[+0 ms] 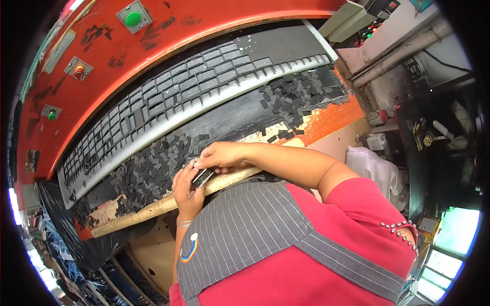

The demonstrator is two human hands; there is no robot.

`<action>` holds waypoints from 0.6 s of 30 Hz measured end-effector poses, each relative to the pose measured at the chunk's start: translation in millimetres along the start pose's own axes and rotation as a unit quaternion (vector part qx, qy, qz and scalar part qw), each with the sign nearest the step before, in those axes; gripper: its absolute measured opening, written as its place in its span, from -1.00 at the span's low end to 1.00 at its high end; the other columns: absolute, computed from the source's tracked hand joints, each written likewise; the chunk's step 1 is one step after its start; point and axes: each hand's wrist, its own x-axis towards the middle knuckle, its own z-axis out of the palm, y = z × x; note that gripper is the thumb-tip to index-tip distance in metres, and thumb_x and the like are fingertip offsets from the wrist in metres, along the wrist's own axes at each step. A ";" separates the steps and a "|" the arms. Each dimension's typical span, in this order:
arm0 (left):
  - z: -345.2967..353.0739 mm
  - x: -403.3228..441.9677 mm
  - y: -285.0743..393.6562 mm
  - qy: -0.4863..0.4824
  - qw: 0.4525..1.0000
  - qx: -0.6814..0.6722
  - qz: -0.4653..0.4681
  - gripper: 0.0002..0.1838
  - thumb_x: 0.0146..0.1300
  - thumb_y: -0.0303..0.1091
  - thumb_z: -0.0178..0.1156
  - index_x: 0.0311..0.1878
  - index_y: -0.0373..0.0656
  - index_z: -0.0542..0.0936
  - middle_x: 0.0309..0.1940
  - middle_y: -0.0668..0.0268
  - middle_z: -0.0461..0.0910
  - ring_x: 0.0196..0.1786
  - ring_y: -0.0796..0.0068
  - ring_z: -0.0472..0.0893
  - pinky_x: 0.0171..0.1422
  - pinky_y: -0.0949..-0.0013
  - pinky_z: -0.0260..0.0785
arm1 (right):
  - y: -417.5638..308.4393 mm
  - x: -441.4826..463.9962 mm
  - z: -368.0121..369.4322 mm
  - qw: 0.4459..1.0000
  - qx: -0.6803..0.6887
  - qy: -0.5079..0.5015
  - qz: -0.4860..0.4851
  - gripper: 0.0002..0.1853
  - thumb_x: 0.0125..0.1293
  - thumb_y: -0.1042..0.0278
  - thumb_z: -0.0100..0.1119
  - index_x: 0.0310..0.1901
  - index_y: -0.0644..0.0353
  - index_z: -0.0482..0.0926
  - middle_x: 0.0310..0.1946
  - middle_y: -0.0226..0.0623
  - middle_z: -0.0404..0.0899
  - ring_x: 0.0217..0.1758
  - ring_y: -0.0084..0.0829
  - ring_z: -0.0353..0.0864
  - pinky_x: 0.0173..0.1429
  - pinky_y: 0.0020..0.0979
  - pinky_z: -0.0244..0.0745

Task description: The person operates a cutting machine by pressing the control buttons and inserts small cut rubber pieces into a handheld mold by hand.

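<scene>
Close to my body, at the front edge of the bench, my two hands meet. My left hand (185, 189) is closed around a small bundle of black rectangular pieces (203, 177), with light, shiny edges showing. Over it, my right hand (223, 155) has thumb and fingers pinched together at the left fingertips; what it grips there is hidden. Just beyond lies a heap of loose black pieces (153, 168) on the bench. Behind the heap, a metal-framed tray (189, 113) carries rows of dark rectangular blocks.
A second pile of black pieces (298, 94) lies to the right. The red machine body (109, 61) bears a green button (133, 19) and a red knob (78, 72). The bench's pale wooden edge (140, 211) runs before me. A black plastic bag (66, 224) hangs left.
</scene>
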 end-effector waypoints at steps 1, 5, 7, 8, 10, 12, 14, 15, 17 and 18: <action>10.2 6.8 8.6 0.007 1.000 -0.015 -0.011 -0.28 0.01 -0.45 0.56 0.30 -0.26 0.53 0.30 0.01 0.56 0.28 0.08 0.58 0.46 0.09 0.29 | 0.5 -9.1 -9.8 0.999 0.036 0.014 -0.012 -0.67 0.42 0.00 0.33 -0.14 0.13 0.64 -0.42 -0.43 0.58 -0.43 -0.68 0.49 -0.45 -0.62 0.32; 24.8 26.8 33.2 -0.076 0.995 0.051 -0.047 0.03 0.07 -0.15 0.57 0.52 -0.31 0.22 0.47 -0.07 0.32 0.48 -0.02 0.37 0.49 0.06 0.20 | -20.5 -54.5 -93.7 0.975 -0.057 0.170 -0.134 -0.69 0.32 0.13 0.44 -0.07 0.13 0.63 -0.29 -0.44 0.65 -0.34 -0.60 0.58 -0.33 -0.50 0.53; 24.8 26.0 32.9 -0.073 0.994 0.044 -0.062 0.01 0.09 -0.12 0.55 0.51 -0.31 0.23 0.42 -0.03 0.40 0.42 -0.02 0.42 0.47 0.06 0.21 | -36.6 -77.2 -142.5 0.932 -0.113 0.298 -0.171 -0.73 0.30 0.22 0.44 -0.07 0.10 0.62 -0.33 -0.46 0.62 -0.36 -0.63 0.54 -0.32 -0.51 0.47; 24.0 24.3 33.2 -0.074 0.994 0.039 -0.077 0.01 0.09 -0.12 0.55 0.51 -0.31 0.23 0.40 -0.02 0.42 0.41 -0.01 0.43 0.46 0.06 0.22 | -44.6 -84.4 -166.2 0.896 -0.155 0.367 -0.197 -0.72 0.24 0.25 0.49 -0.10 0.12 0.63 -0.34 -0.42 0.64 -0.35 -0.58 0.56 -0.26 -0.45 0.51; 25.3 25.5 38.9 -0.054 0.993 0.047 -0.091 -0.01 0.08 -0.15 0.55 0.50 -0.30 0.26 0.30 0.04 0.53 0.32 0.04 0.51 0.42 0.08 0.26 | -42.0 -81.2 -227.4 0.826 -0.252 0.446 -0.237 -0.71 0.24 0.29 0.48 -0.08 0.15 0.61 -0.40 -0.40 0.62 -0.35 -0.56 0.56 -0.21 -0.43 0.52; 25.8 25.1 39.0 -0.053 0.992 0.049 -0.099 -0.03 0.08 -0.17 0.54 0.50 -0.29 0.28 0.26 0.07 0.56 0.30 0.07 0.53 0.40 0.10 0.28 | -41.8 -78.3 -270.7 0.791 -0.294 0.469 -0.261 -0.70 0.24 0.31 0.47 -0.05 0.15 0.60 -0.41 -0.34 0.63 -0.35 -0.51 0.59 -0.17 -0.40 0.54; 27.4 25.3 39.4 -0.031 0.993 0.055 -0.102 -0.11 0.08 -0.20 0.53 0.45 -0.27 0.36 0.16 0.12 0.64 0.21 0.12 0.59 0.35 0.14 0.33 | -36.5 -71.6 -301.1 0.778 -0.329 0.471 -0.255 -0.66 0.22 0.29 0.48 -0.02 0.12 0.61 -0.32 -0.26 0.65 -0.26 -0.41 0.63 -0.09 -0.35 0.56; 28.4 25.5 39.0 -0.020 0.992 0.058 -0.106 -0.14 0.08 -0.21 0.52 0.44 -0.27 0.39 0.14 0.12 0.65 0.20 0.12 0.60 0.34 0.14 0.33 | -34.4 -68.2 -309.1 0.772 -0.348 0.466 -0.256 -0.64 0.20 0.27 0.49 0.01 0.10 0.62 -0.26 -0.22 0.66 -0.20 -0.36 0.64 -0.04 -0.32 0.56; 28.6 22.8 38.3 -0.009 0.991 0.063 -0.117 -0.18 0.07 -0.24 0.52 0.41 -0.26 0.43 0.10 0.13 0.66 0.16 0.13 0.61 0.33 0.15 0.34 | -23.7 -59.0 -322.6 0.749 -0.378 0.466 -0.282 -0.57 0.17 0.22 0.52 0.07 0.05 0.63 -0.13 -0.17 0.66 -0.06 -0.26 0.64 0.05 -0.27 0.54; 29.0 24.7 40.2 0.008 0.991 0.061 -0.119 -0.23 0.06 -0.30 0.50 0.37 -0.25 0.47 0.05 0.15 0.68 0.12 0.15 0.62 0.29 0.15 0.36 | -18.7 -58.1 -322.6 0.731 -0.389 0.471 -0.305 -0.53 0.15 0.19 0.53 0.10 0.02 0.63 -0.07 -0.15 0.65 0.01 -0.21 0.62 0.11 -0.24 0.52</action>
